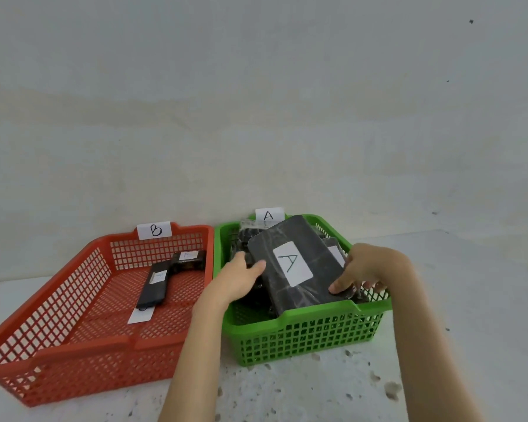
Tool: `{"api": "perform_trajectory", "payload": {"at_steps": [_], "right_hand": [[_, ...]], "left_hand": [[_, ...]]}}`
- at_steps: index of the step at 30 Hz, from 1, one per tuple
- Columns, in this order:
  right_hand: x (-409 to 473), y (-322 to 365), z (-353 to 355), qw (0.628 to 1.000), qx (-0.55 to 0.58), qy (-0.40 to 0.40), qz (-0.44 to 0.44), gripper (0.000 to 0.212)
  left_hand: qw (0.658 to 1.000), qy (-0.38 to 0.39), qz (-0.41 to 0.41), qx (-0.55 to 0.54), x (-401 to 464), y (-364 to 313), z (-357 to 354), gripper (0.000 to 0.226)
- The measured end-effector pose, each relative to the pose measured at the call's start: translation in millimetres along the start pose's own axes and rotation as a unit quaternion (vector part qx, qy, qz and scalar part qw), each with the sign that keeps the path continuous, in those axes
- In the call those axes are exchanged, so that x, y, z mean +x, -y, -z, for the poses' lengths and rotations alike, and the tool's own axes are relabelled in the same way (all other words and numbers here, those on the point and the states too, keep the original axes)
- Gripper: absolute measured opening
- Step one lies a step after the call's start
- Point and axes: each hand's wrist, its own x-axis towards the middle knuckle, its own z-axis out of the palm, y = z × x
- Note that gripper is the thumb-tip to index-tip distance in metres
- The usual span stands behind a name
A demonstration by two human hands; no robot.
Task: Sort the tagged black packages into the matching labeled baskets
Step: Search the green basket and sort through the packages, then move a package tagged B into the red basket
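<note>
A large black package with a white tag marked A lies tilted on top of the pile inside the green basket, whose back label reads A. My left hand grips its left edge, thumb on top. My right hand holds its right edge, fingers curled round the lower corner. More black packages lie under and behind it. In the red basket, labelled B, lie two black packages: a long narrow one and a shorter one at the back.
The two baskets stand side by side against a pale wall on a speckled white surface. A loose white tag lies in the red basket near the long package's front end.
</note>
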Motion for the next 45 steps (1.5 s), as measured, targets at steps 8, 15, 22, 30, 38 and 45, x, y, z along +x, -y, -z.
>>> {"api": "perform_trajectory", "payload": {"at_steps": [8, 15, 22, 30, 38, 45], "right_hand": [[14, 28, -27, 0.996, -0.023, -0.087, 0.009, 0.097], [17, 34, -28, 0.997, -0.008, -0.075, -0.028, 0.097], [23, 31, -32, 0.997, -0.009, -0.073, -0.025, 0.098], [22, 41, -38, 0.988, -0.043, -0.149, -0.023, 0.092], [10, 53, -25, 0.855, 0.465, -0.082, 0.214, 0.05], [14, 57, -38, 0.859, 0.449, -0.041, 0.245, 0.035]], "left_hand": [[0.984, -0.022, -0.064, 0.167, 45, -29, 21, 0.047], [0.94, -0.087, -0.044, 0.328, 122, -5, 6, 0.083], [0.885, -0.073, -0.162, 0.431, 157, 10, 18, 0.063], [0.923, -0.129, -0.128, -0.339, 71, -31, 67, 0.034], [0.839, 0.006, -0.151, -0.522, -5, -9, 27, 0.017], [0.911, 0.02, -0.142, -0.387, -6, -5, 10, 0.021]]}}
